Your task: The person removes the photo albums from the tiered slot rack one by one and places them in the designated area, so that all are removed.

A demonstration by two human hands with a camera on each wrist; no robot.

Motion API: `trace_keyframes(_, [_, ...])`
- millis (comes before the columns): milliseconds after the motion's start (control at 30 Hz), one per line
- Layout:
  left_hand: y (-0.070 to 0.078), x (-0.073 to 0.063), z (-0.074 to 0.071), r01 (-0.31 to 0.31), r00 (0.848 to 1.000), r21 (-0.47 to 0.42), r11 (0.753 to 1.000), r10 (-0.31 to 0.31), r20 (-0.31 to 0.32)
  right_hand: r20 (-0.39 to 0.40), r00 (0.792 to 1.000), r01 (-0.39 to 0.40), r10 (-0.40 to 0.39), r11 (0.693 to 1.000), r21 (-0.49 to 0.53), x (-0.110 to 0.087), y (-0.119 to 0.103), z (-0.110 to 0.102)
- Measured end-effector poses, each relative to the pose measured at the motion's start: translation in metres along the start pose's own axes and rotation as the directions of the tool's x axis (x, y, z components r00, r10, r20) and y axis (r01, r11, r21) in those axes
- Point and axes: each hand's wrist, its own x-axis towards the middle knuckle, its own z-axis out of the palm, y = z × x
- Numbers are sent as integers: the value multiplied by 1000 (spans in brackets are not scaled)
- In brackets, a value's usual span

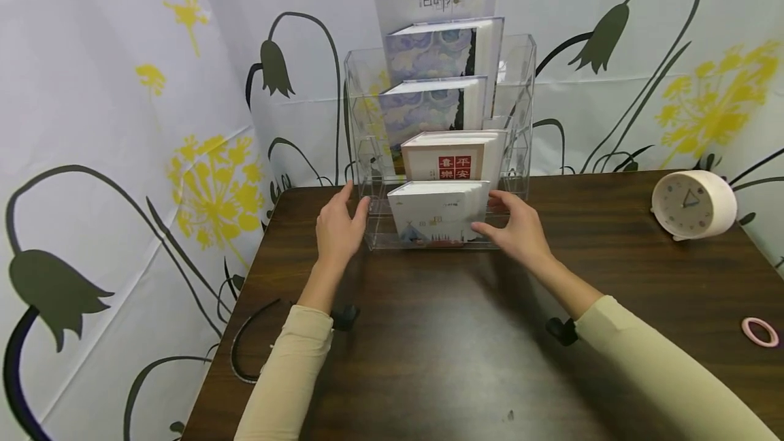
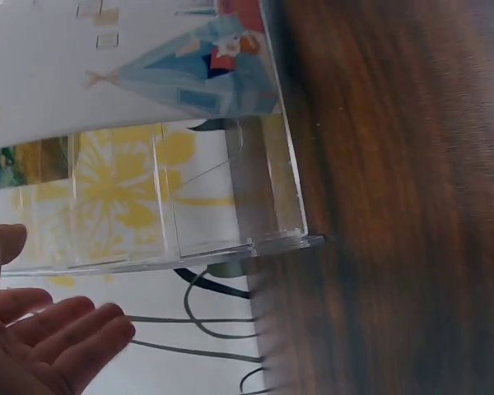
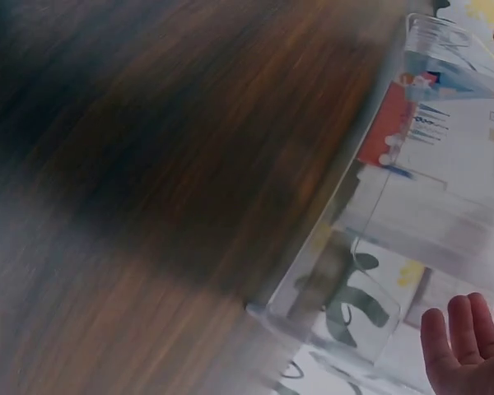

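A clear acrylic tiered rack stands on the dark wooden table and holds several books in steps. The lowest book, white with a blue picture, sits at the front. My left hand is open beside the rack's left front corner. In the left wrist view its straight fingers lie just apart from the rack's wall. My right hand is open at the rack's right front corner. In the blurred right wrist view its fingers are near the rack; contact is unclear.
A white round clock stands at the table's right rear. A pink ring lies near the right edge. A black cable loops over the left edge. A floral curtain closes in the back and left.
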Motion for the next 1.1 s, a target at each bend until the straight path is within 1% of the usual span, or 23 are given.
trace_keyframes(67, [0, 8, 4, 28, 999, -44, 999, -29, -17, 1, 1000, -9, 9, 1000, 15, 4, 0, 4])
trace_keyframes(167, [1, 16, 9, 67, 997, -83, 994, -70, -34, 34, 998, -47, 45, 997, 65, 9, 0, 10])
trace_keyframes(300, [2, 22, 14, 105, 994, -92, 990, -107, -23, 101, 990, -113, 102, 987, 112, 15, 3, 17])
trace_keyframes(400, [1, 25, 18, 134, 990, -89, 987, -137, -34, 132, 985, -127, 111, 984, 125, 19, 5, 20])
trace_keyframes(567, [-4, 29, 24, 197, 977, -98, 976, -203, -64, 147, 984, -123, 104, 984, 126, 22, 9, 24])
trace_keyframes(700, [-3, 32, 25, 248, 966, -112, 962, -255, -49, 149, 983, -123, 104, 984, 127, 22, 12, 26])
trace_keyframes(833, [0, 35, 24, 298, 952, -108, 948, -303, -34, 157, 981, -137, 111, 978, 160, 23, 13, 30])
trace_keyframes(900, [2, 35, 24, 316, 947, -100, 943, -321, -34, 163, 980, -145, 115, 973, 180, 24, 12, 31])
trace_keyframes(1000, [4, 35, 26, 327, 942, -86, 941, -332, -53, 165, 979, -154, 123, 969, 195, 24, 12, 33])
trace_keyframes(1100, [5, 36, 30, 320, 944, -74, 945, -324, -59, 147, 980, -162, 135, 969, 187, 23, 10, 33])
